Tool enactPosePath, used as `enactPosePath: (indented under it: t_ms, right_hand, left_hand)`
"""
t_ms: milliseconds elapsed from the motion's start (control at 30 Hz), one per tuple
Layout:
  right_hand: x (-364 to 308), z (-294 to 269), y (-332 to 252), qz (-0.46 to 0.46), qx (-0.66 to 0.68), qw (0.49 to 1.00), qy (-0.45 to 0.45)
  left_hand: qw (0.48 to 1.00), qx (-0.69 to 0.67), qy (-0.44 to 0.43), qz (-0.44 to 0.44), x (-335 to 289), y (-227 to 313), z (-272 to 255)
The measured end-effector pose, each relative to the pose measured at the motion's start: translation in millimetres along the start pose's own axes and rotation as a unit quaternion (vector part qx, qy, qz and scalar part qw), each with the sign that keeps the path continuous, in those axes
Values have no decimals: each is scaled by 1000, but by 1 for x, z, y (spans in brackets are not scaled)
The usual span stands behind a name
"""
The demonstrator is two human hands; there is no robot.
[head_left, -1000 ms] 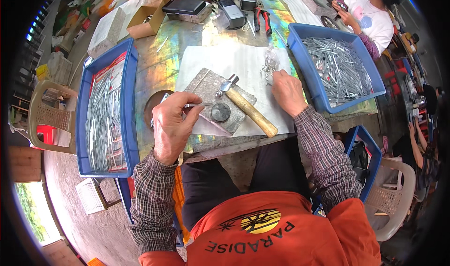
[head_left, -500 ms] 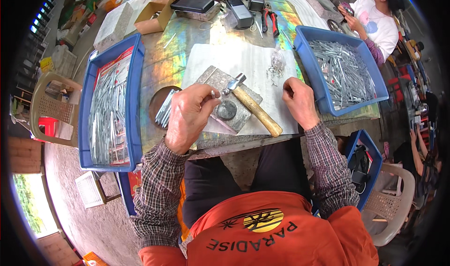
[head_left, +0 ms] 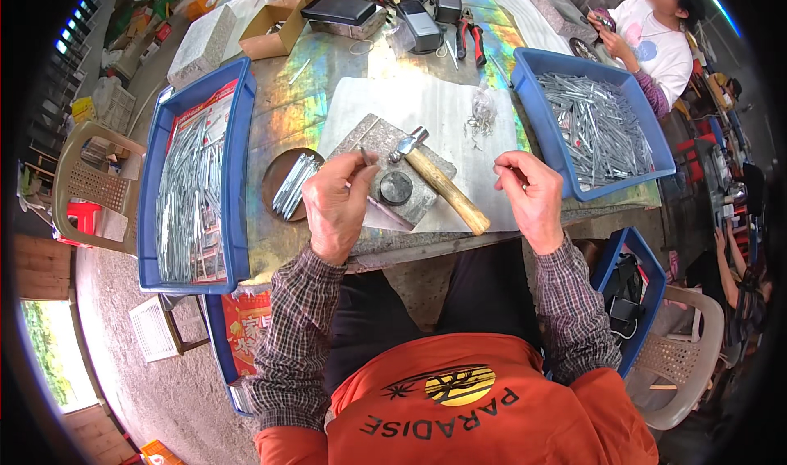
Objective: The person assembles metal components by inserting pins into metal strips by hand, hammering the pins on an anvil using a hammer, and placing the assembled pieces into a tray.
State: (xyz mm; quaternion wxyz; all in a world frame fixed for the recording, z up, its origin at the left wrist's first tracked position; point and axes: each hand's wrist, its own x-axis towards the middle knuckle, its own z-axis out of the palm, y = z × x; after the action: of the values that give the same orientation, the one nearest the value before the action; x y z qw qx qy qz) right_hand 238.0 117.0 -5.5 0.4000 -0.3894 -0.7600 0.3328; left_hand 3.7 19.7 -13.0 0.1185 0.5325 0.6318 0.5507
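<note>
My left hand [head_left: 334,211] is raised over the near left part of a grey stone slab [head_left: 369,129], thumb and fingers pinched on a small slim metal piece [head_left: 365,156]. My right hand [head_left: 537,202] hovers right of the hammer, fingers curled toward the thumb; anything between the tips is too small to name. A ball-peen hammer [head_left: 447,190] with a wooden handle lies across the slab, its head at the far end. Beside it sits a round dark metal block [head_left: 396,188]. Left of my left hand, a round brown dish [head_left: 271,188] holds several slim metal rods [head_left: 297,184].
Blue trays of metal rods stand left [head_left: 147,211] and right [head_left: 594,190]. A clear bag of tiny parts [head_left: 482,108] lies on white sheeting [head_left: 361,96]. Red-handled pliers [head_left: 470,38], a cardboard box [head_left: 270,43] and black devices [head_left: 420,26] are farther back. A co-worker [head_left: 648,34] sits far right.
My left hand has turned slightly and drawn nearer to me, uncovering more of the brown dish. My right hand has moved slightly nearer to me and its fingers have shifted. The hammer stays put.
</note>
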Motion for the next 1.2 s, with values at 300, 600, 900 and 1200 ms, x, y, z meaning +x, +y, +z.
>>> enactPosePath:
  t_ms: [300,600,900,1200]
  right_hand:
    - [-25,19,-46,-1,146,989,-33]
    - [-38,54,-58,29,258,963,-73]
    - [-45,59,-58,39,273,959,-59]
    - [-48,59,-57,-17,186,982,-25]
  left_hand:
    - [919,-343,3,-194,-22,21,-2]
    - [808,-531,-7,-255,-45,29,9]
    - [772,-577,-5,-268,-52,30,11]
    - [763,-587,2,-270,-55,30,13]
